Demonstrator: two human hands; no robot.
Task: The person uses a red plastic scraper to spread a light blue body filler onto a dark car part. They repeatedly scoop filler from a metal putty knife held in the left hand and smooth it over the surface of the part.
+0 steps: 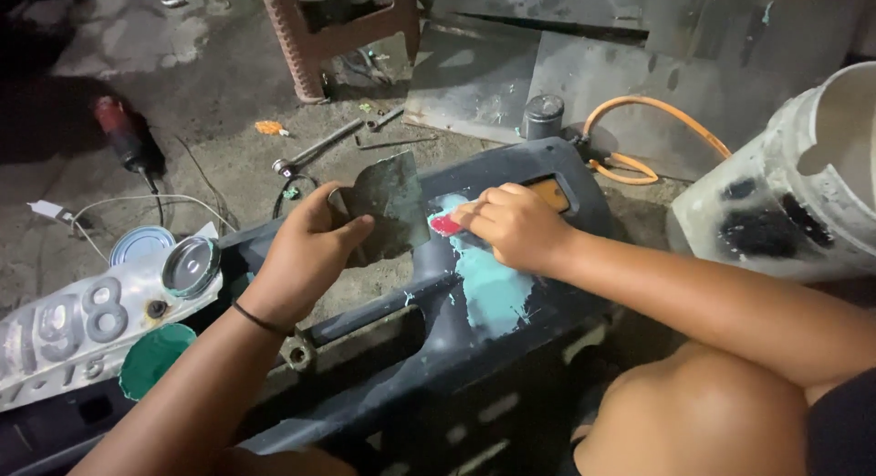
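Item: dark plastic bumper panel (511, 348), lying across the centre of the frame on the concrete floor (228, 83). A patch of pale green filler (488, 289) sits on its upper face, centre of frame, just below the right hand.

Right hand (516, 225): fingers curled tight around a small red-edged spreader (447, 224), its edge touching the filler patch.

Left hand (306, 252): thumb and fingers pinched closed on a dark, stained mixing plate (388, 207), held tilted just above the panel, left of the spreader.

Surroundings: open tin lids (190, 266) and a green-lined lid (155, 355) on a white number plate (82, 334), lower left. Black and red power tool (128, 134) with cable, upper left. Ratchet wrench (315, 150) on the floor, upper centre. Orange hose (652, 134) and a small grey canister (544, 116) beyond the panel. Smeared white bucket (794, 188), right edge. Bare knee (703, 412), lower right.

Risks, as judged:
- Filler may smear past the patch onto clean plastic if the spreader runs at too steep an angle.
- The tilted plate may drip or touch the wet patch, as it hangs so near.
- The panel rests loose; hard pressure may shift it.
- The knee sits near the wet area and may brush it.
- Grit from the floor may lodge in the filler.
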